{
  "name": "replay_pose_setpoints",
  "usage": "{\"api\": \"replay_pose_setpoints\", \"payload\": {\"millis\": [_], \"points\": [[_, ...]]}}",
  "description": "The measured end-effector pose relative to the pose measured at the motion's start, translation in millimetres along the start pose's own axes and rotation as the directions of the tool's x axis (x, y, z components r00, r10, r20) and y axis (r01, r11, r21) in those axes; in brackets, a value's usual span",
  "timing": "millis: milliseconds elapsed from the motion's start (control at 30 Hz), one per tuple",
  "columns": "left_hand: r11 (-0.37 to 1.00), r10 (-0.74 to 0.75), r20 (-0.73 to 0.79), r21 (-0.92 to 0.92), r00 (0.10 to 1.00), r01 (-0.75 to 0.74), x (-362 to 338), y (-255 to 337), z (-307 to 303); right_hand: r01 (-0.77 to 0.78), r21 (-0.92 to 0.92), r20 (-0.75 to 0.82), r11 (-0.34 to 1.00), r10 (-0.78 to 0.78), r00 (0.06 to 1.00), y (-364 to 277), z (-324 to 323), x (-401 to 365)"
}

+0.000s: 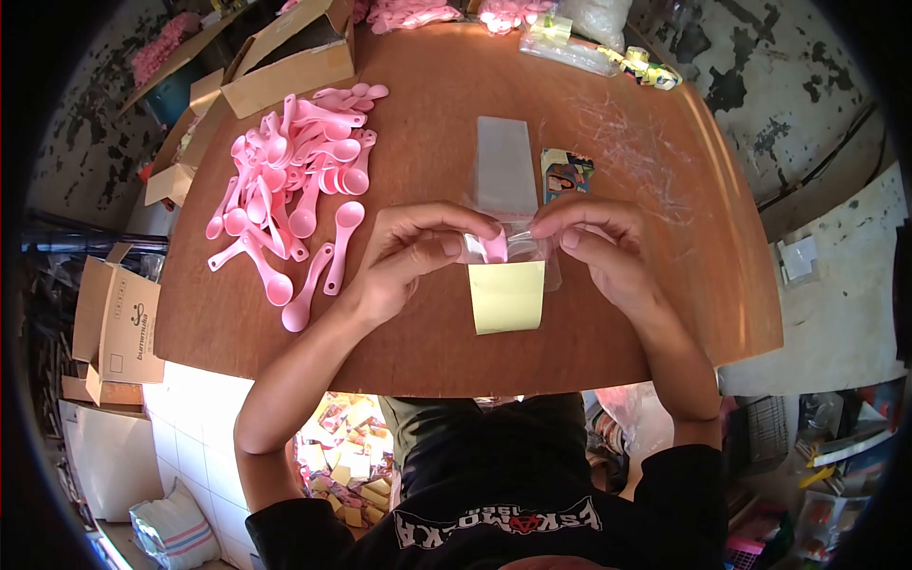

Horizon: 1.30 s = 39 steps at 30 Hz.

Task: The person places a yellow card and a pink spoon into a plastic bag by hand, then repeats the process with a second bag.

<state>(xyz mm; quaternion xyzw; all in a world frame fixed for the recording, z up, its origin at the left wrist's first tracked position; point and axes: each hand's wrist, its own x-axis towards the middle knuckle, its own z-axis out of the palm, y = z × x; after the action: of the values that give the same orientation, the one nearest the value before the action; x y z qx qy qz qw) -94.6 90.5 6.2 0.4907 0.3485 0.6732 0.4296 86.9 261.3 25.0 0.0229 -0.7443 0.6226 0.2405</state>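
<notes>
Between my hands is a clear plastic bag (pixel 522 251) with a pink measuring spoon (pixel 494 249) partly inside it and a pale yellow card (pixel 507 298) at its near end. My left hand (pixel 413 252) pinches the bag's left side beside the spoon. My right hand (pixel 603 242) pinches the right side between thumb and finger. Just beyond lies a stack of clear plastic bags (pixel 505 163). A small printed packet (pixel 567 171) lies past my right hand. To the left is a heap of pink measuring spoons (pixel 302 220).
Cardboard boxes (pixel 293 59) stand at the table's far left. Along the far edge lie pink items (pixel 410 13), plastic packs (pixel 568 55) and tape rolls (pixel 651 68). Loose clear strands (pixel 641 147) spread over the wooden table (pixel 418 356). Many small yellow-carded packets (pixel 353 456) lie below it.
</notes>
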Motion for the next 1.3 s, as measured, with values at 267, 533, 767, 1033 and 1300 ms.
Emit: {"api": "replay_pose_setpoints", "payload": {"millis": [267,533,767,1033,1300], "points": [[0.949,-0.002,-0.078,0.315,0.997,0.026,-7.8,14.7,15.0,-0.064,-0.083,-0.028,0.994,0.062,0.998,-11.0,17.4,-8.8],[0.631,-0.337,0.112,0.764,0.935,0.136,-163.8,74.8,37.5,-0.05,-0.339,0.188,0.939,0.12,0.975,-47.9,-18.2,-32.8],[-0.193,-0.762,-0.477,0.813,0.438,0.549,-266.3,-1.5,38.0,0.138,-0.763,0.156,0.632,-0.028,0.987,3.7,-7.3,14.7],[0.528,-0.431,-0.051,0.795,0.901,0.298,-175.0,17.6,70.5,0.296,-0.95,0.281,0.104,-0.135,0.95,48.7,18.5,35.4],[0.313,-0.117,0.166,0.942,0.979,-0.122,-85.6,34.2,60.3,-0.102,-0.712,-0.047,0.695,0.098,0.994,39.9,-11.4,46.3]]}}
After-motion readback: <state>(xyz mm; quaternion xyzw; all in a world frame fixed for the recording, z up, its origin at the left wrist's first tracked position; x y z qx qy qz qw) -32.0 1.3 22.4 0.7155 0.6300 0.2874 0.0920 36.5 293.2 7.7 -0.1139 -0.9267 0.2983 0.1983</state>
